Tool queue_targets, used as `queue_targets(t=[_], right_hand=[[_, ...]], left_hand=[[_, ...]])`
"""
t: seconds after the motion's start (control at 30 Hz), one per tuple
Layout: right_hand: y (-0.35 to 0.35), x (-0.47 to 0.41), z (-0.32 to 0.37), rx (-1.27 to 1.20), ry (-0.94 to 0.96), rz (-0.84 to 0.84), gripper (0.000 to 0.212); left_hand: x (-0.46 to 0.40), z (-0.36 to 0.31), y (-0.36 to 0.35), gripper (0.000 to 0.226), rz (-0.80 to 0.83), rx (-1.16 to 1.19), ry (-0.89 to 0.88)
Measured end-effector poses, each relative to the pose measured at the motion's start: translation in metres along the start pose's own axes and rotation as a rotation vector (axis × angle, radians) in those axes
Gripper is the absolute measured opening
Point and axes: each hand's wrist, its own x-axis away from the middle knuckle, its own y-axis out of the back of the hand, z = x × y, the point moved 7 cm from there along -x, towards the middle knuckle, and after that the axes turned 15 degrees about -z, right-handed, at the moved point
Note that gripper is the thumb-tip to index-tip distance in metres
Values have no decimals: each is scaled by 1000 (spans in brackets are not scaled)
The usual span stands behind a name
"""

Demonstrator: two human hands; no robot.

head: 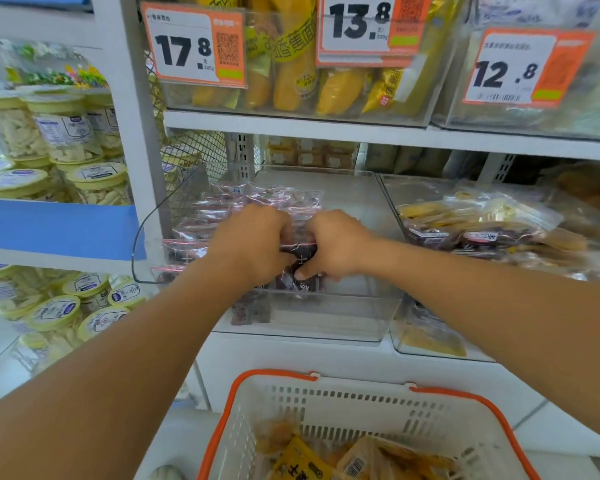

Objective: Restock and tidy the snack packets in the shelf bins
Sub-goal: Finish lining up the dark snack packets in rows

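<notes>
Clear bin (326,317): sits on the middle shelf, straight ahead.
Dark snack packets (222,216): stacked inside the clear bin, filling its left side.
Left hand (253,244): inside the bin, fingers curled onto a dark packet (300,252).
Right hand (336,247): touching that same packet from the right, fingers curled around it, forefinger pressing down.
Basket (343,403): white with orange rim, below the bin, holding yellow packets (302,462).
</notes>
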Motion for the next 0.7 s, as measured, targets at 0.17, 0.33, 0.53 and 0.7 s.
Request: queue_targets(t=[0.17, 0.33, 0.53, 0.7], right_hand=[[52, 30, 11, 323, 161, -93, 54], [133, 94, -71, 455, 158, -271, 78], [129, 104, -163, 357, -49, -156, 83], [139, 106, -176, 278, -80, -258, 59]], left_hand=[[-2, -18, -5, 33, -23, -328, -8], [-5, -50, 2, 63, -96, -102, -31], [-10, -148, -6, 63, -44, 379, -257], [-20, -161, -31, 48, 10, 131, -309]])
